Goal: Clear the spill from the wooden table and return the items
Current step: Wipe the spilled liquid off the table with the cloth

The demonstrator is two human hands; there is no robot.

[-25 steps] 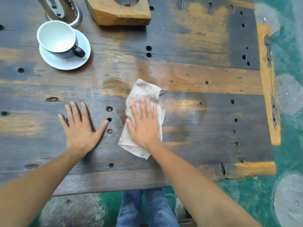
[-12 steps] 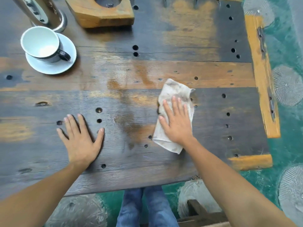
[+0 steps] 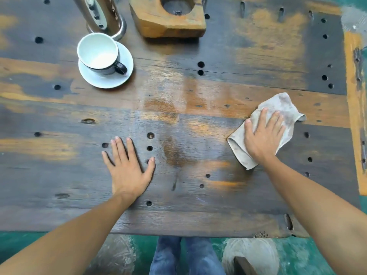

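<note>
My right hand (image 3: 263,135) presses flat on a crumpled beige cloth (image 3: 286,108) at the right side of the worn wooden table (image 3: 218,215). A damp, darker streak (image 3: 174,153) runs down the middle of the table, left of the cloth. My left hand (image 3: 127,167) lies flat on the wood with fingers spread, holding nothing. A white cup with a dark handle (image 3: 99,52) sits tilted on a white saucer (image 3: 119,78) at the back left.
A metal cylinder (image 3: 101,14) stands behind the cup. A wooden block with a round hollow (image 3: 168,18) sits at the back centre. The table has several drilled holes. Its right edge is an orange plank (image 3: 355,116), with green floor beyond.
My right hand has slid the cloth from the table's middle to the right, leaving a damp streak uncovered. The left hand has stayed flat in place.
</note>
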